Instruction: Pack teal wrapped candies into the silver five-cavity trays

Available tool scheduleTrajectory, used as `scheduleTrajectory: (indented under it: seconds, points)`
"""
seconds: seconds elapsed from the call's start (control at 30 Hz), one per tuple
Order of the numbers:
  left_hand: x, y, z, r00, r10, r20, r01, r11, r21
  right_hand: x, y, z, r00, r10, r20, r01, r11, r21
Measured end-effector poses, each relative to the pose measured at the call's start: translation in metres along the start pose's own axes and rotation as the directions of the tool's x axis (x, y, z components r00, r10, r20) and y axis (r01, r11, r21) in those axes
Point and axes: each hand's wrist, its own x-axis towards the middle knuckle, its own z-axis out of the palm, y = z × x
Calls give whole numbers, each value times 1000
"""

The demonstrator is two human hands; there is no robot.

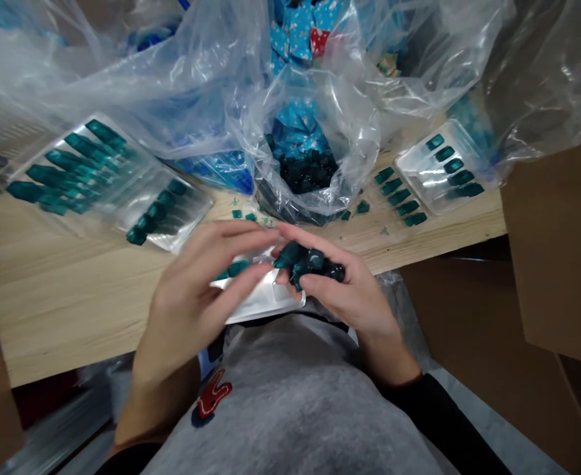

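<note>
My right hand point(342, 280) is cupped around a small heap of glossy dark teal pieces point(310, 264), with the thumb resting on their near side. Close beside it on the left, my left hand point(211, 280) is open, thumb and fingers apart, the fingertips near the heap. Below both hands lies a clear plastic tray point(265, 303) with a few teal pieces point(235, 268) in it, partly hidden by my left hand. Straight ahead stands a clear plastic bag point(364, 132) with its mouth open, holding many dark teal pieces point(307, 171).
On the wooden table point(72, 297), an open clear case point(181, 224) with rows of long teal pieces lies left; another case point(423, 178) lies right. Loose bits point(237, 214) lie by the bag. Plastic bags with blue contents point(211, 125) line the back. Cardboard point(557, 264) stands right.
</note>
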Motion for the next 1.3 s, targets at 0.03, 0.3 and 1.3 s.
scheduleTrajectory:
  seconds: [0.03,0.3,1.3]
  points:
    - [-1,6,1,999,12,34,-12,1000,-4,0,-3,2,1000,-21,-2,21,995,-100]
    - [-15,11,3,995,10,-103,-7,999,36,-1,-13,16,992,-119,-34,109,971,-212]
    - [-22,7,-2,994,67,-83,-64,998,29,7,-3,22,964,-256,-72,227,933,-281]
